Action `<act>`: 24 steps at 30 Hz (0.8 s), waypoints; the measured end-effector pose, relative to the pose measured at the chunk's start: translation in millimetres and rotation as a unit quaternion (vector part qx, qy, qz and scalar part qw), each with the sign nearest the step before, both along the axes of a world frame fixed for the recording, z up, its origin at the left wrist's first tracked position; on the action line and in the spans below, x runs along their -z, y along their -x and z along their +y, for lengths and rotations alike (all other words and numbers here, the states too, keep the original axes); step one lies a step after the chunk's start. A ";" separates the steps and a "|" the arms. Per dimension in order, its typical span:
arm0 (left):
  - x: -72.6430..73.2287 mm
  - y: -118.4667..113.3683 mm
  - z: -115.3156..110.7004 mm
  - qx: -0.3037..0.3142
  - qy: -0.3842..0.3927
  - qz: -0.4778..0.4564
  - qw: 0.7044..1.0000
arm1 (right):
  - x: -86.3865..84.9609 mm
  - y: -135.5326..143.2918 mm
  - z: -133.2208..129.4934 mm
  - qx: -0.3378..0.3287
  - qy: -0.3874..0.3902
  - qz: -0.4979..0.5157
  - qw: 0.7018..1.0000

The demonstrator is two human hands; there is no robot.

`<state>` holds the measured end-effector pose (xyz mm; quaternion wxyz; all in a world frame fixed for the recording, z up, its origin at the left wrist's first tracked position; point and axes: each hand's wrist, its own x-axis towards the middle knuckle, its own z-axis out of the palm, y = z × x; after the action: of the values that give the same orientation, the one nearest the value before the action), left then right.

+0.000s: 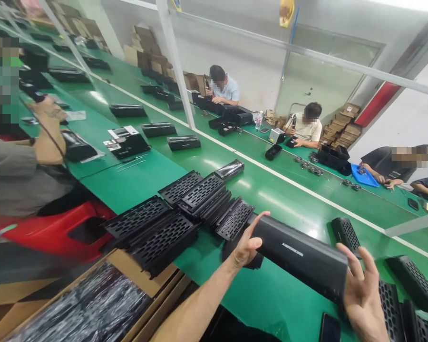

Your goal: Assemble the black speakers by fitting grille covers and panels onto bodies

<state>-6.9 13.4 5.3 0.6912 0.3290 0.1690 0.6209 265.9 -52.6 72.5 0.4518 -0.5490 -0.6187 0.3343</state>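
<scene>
A long black housing (299,256) with rounded edges and small white lettering is held slightly tilted above the green bench, between my two hands. My left hand (248,247) grips its left end, with thumb and forefinger showing along the edge. Around the right end my right hand (364,289) is closed, its fingertips at the top corner. Just left of my left hand lies a black slotted panel (235,218). More slotted panels (167,240) are piled beyond it, toward the left. Below my left hand, another black part is partly hidden by the housing.
An open carton (92,304) with plastic-wrapped black parts stands at lower left. A phone (330,327) lies near my right hand, with slotted housings (413,282) to the right. A red chair (64,232) is beside a co-worker at left. Other people work across the bench (214,147).
</scene>
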 end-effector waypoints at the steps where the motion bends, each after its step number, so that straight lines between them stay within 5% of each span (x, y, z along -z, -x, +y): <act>1: 7.3 -13.8 -6.6 0.015 0.040 -0.058 0.997 | 7.8 3.3 -1.1 0.001 -0.001 -0.002 1.000; 5: 35.0 -53.3 -30.8 0.152 0.173 -0.090 0.969 | 26.9 27.5 0.2 0.011 0.025 -0.142 0.990; 8: 43.5 -40.2 -38.2 0.080 0.165 0.014 0.983 | 13.3 36.8 8.3 -0.030 -0.053 -0.219 0.974; 10: 40.5 -21.5 -38.6 0.028 0.106 0.064 0.992 | 0.2 37.4 13.8 -0.084 -0.099 -0.326 0.936; 14: 26.7 -5.3 -39.9 0.053 0.052 0.190 0.979 | -9.3 34.3 19.2 -0.157 -0.076 -0.455 0.873; 16: 23.8 -6.1 -42.8 0.032 0.061 0.219 0.973 | -5.4 26.2 17.4 -0.167 -0.057 -0.432 0.884; 21: 28.0 3.8 -49.0 -0.032 0.068 0.262 0.962 | 20.8 -11.2 3.8 -0.104 0.072 -0.205 0.971; 24: 28.4 11.7 -48.3 -0.041 0.068 0.272 0.959 | 37.1 -17.4 -3.5 -0.081 0.120 -0.084 0.986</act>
<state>-18.6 -34.9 -23.1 0.6137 0.4306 0.4058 0.5227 283.3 -56.1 35.4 0.3003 -0.5736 -0.6520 0.3946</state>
